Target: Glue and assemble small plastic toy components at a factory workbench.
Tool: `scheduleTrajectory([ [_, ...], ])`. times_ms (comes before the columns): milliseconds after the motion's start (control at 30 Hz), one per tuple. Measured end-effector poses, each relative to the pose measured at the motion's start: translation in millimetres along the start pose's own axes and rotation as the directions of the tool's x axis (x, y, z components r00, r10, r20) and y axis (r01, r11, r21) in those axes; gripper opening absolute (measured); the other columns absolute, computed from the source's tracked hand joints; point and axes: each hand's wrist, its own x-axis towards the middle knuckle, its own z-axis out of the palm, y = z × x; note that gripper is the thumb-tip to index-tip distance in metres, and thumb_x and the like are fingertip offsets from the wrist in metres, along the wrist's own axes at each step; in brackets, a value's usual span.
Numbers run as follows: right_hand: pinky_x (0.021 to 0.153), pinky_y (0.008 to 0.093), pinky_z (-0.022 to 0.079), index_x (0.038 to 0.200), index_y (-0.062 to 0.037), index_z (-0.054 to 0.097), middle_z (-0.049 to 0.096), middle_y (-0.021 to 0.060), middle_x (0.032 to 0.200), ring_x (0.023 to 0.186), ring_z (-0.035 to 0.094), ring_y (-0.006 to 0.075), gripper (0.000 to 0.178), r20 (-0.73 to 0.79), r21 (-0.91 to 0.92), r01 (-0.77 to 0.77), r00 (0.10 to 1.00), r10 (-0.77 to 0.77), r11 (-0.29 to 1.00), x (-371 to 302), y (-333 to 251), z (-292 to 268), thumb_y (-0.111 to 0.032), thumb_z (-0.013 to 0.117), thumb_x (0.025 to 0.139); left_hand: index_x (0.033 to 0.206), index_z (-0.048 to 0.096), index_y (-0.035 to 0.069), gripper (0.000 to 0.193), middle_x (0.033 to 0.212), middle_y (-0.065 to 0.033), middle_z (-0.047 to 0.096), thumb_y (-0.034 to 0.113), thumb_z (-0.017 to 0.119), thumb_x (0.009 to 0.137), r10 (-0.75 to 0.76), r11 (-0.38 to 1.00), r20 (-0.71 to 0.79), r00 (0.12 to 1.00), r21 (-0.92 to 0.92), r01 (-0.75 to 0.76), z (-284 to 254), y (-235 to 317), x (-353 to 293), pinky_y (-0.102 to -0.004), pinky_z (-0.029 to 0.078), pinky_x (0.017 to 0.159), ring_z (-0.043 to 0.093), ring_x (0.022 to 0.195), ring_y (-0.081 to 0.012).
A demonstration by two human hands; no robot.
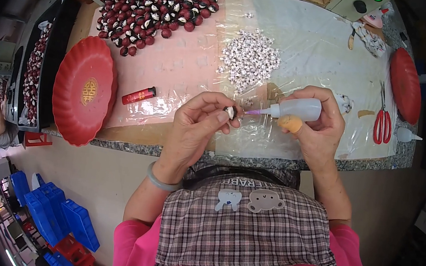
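Note:
Between the thumb and fingers of my left hand [202, 115] is a small round black-and-white piece [230, 112]. My right hand [318, 127] grips a translucent squeeze bottle [299, 109] lying sideways, its purple-tinted nozzle pointing left, close to the piece; whether the tip touches it I cannot tell. An orange finger cot [290, 123] covers the right thumb. Beyond my hands lies a pile of tiny white pieces with dark marks [251, 58]. A big heap of dark red, black and white balls [156, 6] spreads over the far left of the table.
At the left stands a red scalloped tray [69, 115], beside a red lighter [139, 96]. Red-handled scissors [382, 127], a small white bottle [408, 136] and another red tray [405, 85] lie at the right. The granite edge [358, 165] runs before me. Blue crates [54, 209] stand lower left.

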Motion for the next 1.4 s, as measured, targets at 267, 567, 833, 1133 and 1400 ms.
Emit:
scheduleTrajectory([
  [267,0.067,0.0246,0.051,0.124,0.0031,0.051,0.065,0.0129,0.098,0.08,0.062,0.0136,0.046,0.047,-0.165,0.089,0.995,-0.083,0.982,-10.3,-5.5,-1.8,-0.011,0.07,0.084,0.112,0.06,-0.004,0.022,0.103,-0.014,0.066,0.0,0.057,0.09,-0.031,0.999,-0.027,0.999,0.008,0.031,-1.5,-4.9,-2.9,-0.0242,0.052,0.074,0.065,0.086,-0.0161],
  [567,0.074,0.029,0.054,0.12,0.0034,0.057,0.066,0.0157,0.103,0.089,0.068,0.02,0.044,0.043,-0.253,0.134,0.991,-0.127,0.958,-11.0,-7.6,2.5,-0.013,0.072,0.082,0.112,0.06,-0.004,0.022,0.099,-0.0118,0.066,0.0,0.057,0.091,-0.055,0.998,-0.044,0.998,0.0,0.055,-3.4,-7.0,-4.0,-0.0248,0.053,0.075,0.065,0.085,-0.0154],
  [833,0.073,0.0302,0.054,0.118,0.0035,0.057,0.067,0.0159,0.101,0.087,0.068,0.0225,0.044,0.052,-0.313,0.139,0.99,-0.129,0.939,-11.2,-7.7,5.0,-0.012,0.073,0.08,0.113,0.06,-0.004,0.023,0.097,-0.0105,0.066,0.0,0.058,0.09,-0.087,0.996,-0.055,0.995,0.008,0.088,-3.0,-7.1,-4.7,-0.0248,0.053,0.075,0.066,0.083,-0.0154],
  [1133,0.071,0.0304,0.054,0.117,0.0025,0.058,0.067,0.0167,0.099,0.083,0.068,0.0245,0.045,0.086,-0.407,0.224,0.975,-0.207,0.886,-9.7,-8.8,6.2,-0.013,0.074,0.078,0.113,0.059,-0.004,0.023,0.093,-0.0103,0.065,0.003,0.058,0.091,-0.112,0.993,-0.067,0.992,0.02,0.113,-1.0,-6.7,-4.5,-0.023,0.051,0.073,0.063,0.082,-0.0142],
  [1400,0.07,0.0297,0.054,0.113,0.0018,0.059,0.068,0.0147,0.099,0.082,0.068,0.0221,0.043,0.191,-0.41,0.382,0.924,-0.331,0.829,-6.4,-4.7,-0.4,-0.013,0.076,0.077,0.113,0.061,-0.003,0.023,0.096,-0.0101,0.066,0.002,0.059,0.09,-0.093,0.996,-0.039,0.995,0.012,0.094,-6.0,-7.8,-4.6,-0.0242,0.053,0.073,0.065,0.082,-0.014],
])
